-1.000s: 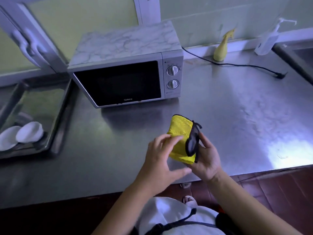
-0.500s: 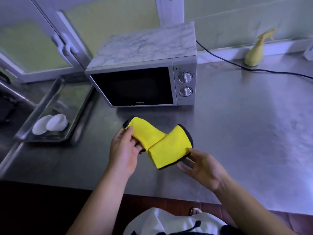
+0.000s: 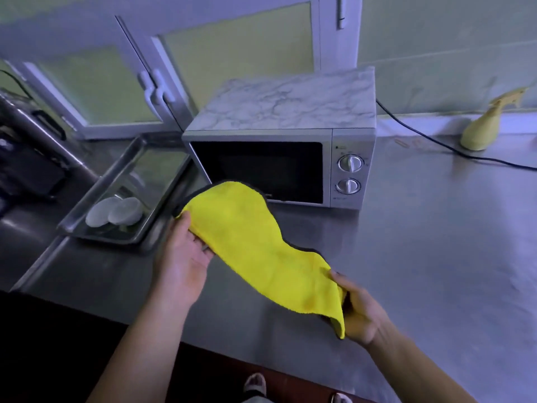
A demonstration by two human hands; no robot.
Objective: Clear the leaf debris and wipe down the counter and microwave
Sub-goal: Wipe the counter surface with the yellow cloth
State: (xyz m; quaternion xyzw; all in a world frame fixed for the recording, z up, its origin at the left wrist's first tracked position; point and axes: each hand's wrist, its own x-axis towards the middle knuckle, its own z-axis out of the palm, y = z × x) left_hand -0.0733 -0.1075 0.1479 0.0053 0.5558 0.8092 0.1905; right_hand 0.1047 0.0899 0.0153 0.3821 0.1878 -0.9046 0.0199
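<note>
Head cam, what I've got: cloth (image 3: 261, 251) is yellow w/ a dark edge, opened out and held in the air over the counter (image 3: 421, 257), in front of the microwave (image 3: 290, 112). It runs on a slant from upper left to lower right, sagging a bit btwn the two hands. L hand (image 3: 183, 257) has the far end: thumb on top near the dark edge, fingers tucked under, so that's a pinch. R hand (image 3: 360, 312) has the near end, w/ thumb pressed on top and fingers curled beneath, and the cloth bunches and folds over them. From my angle the cloth's far corner overlaps the lower left corner of the microwave door.

Microwave sits toward the back of the counter, door closed, marble-look top, two knobs (image 3: 350, 163) stacked on the right panel. Black cord (image 3: 436, 144) runs from behind it along the counter to the right. Yellow spray bottle (image 3: 482, 129) stands by the back wall, well right of the microwave. Just left of the microwave is a metal tray (image 3: 162, 170) w/ two pale round things (image 3: 116, 212) at its near end. Prob. lids or small dishes, too blurry for me to say.
</note>
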